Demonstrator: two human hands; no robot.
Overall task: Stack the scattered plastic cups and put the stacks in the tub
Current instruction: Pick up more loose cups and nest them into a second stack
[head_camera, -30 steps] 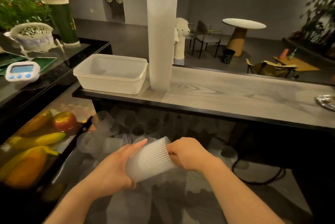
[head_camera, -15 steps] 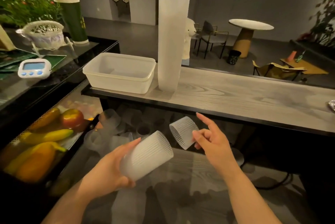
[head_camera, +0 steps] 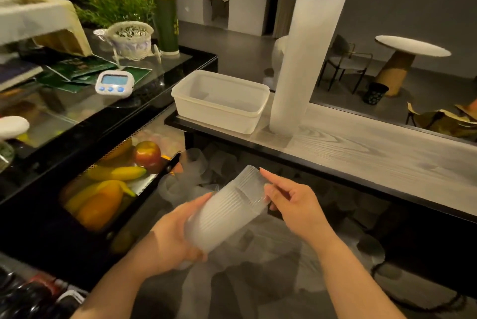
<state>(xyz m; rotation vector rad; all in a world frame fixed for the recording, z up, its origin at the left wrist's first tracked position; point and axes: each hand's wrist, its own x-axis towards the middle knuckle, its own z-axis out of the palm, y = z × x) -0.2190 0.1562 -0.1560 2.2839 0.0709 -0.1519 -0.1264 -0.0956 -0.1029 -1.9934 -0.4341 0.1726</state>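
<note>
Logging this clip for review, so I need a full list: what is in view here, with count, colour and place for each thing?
held cup stack: one short stack, clear ribbed, tilted between the hands
tall cup stack: one, frosted white, upright on the wooden counter right of the tub
tub: one, white, nothing inside, at the counter's left end
loose cups: several, clear, count unclear, on the lower surface under the counter
timer: one, white with blue buttons, on the glass case
green canister: one, white lid, behind the timer
fruit: red apple, yellow bananas, orange piece, inside the case
round table: one, white top, background
left hand: grips the stack's base
right hand: fingers at the stack's top cup
</note>
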